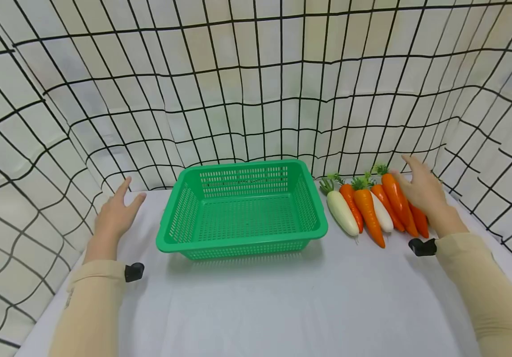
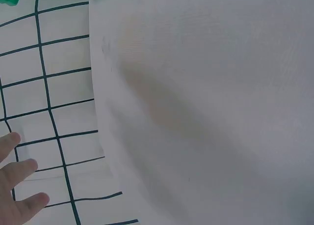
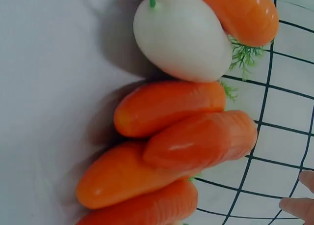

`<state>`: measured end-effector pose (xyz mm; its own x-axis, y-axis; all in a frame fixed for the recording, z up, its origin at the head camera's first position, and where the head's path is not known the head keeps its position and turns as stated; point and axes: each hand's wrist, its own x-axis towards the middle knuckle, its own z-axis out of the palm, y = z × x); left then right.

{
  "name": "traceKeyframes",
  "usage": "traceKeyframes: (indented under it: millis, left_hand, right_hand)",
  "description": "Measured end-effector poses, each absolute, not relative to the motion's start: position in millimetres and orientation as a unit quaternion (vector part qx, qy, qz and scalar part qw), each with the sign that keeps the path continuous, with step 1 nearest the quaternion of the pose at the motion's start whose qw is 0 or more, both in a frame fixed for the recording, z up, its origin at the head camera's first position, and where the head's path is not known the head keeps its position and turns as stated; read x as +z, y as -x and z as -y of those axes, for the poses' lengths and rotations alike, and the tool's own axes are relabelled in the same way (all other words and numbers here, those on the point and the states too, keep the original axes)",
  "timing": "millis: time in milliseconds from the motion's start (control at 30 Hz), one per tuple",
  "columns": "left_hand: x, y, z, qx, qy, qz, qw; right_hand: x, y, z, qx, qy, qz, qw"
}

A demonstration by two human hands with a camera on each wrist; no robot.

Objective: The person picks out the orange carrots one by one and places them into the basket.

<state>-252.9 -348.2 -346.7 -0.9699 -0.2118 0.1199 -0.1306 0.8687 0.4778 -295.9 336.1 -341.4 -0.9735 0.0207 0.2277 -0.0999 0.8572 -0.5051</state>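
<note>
To the left of a green plastic basket [image 1: 238, 246], my left hand [image 1: 115, 213] is held over the white cloth with fingers spread and nothing in them. Its fingertips [image 2: 22, 172] show at the lower left of the left wrist view. My right hand [image 1: 427, 196] hovers by the right end of a row of vegetables, nearest the rightmost carrots, thumb and fingers apart. The row holds several orange carrots [image 1: 369, 210] and two white radishes, one long and pale [image 1: 342, 213]. In the right wrist view a white radish [image 3: 181, 36] lies beside carrots [image 3: 201, 141], one resting on others.
White cloth [image 1: 247, 302] covers the table. A wall of white fabric with a black grid [image 1: 256, 84] stands close behind the basket and along both sides. The basket's inside shows only its slotted green floor.
</note>
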Motion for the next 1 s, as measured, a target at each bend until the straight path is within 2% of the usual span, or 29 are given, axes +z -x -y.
traceKeyframes:
  millis: [433,633,1000]
  left_hand:
    - [-347.5,256.1,336.5,-0.378,-0.047,0.920,0.094]
    - [-348.8,253.5,332.5,-0.444,0.001,0.893,0.069]
    - [-354.1,252.4,325.8,-0.472,0.071,0.878,0.039]
  right_hand:
    - [-348.1,286.7,-321.6,0.306,-0.031,0.946,0.103]
    - [-353.4,282.9,-310.2,0.303,-0.047,0.947,0.099]
    - [-359.8,277.8,-293.0,0.273,-0.083,0.957,0.047]
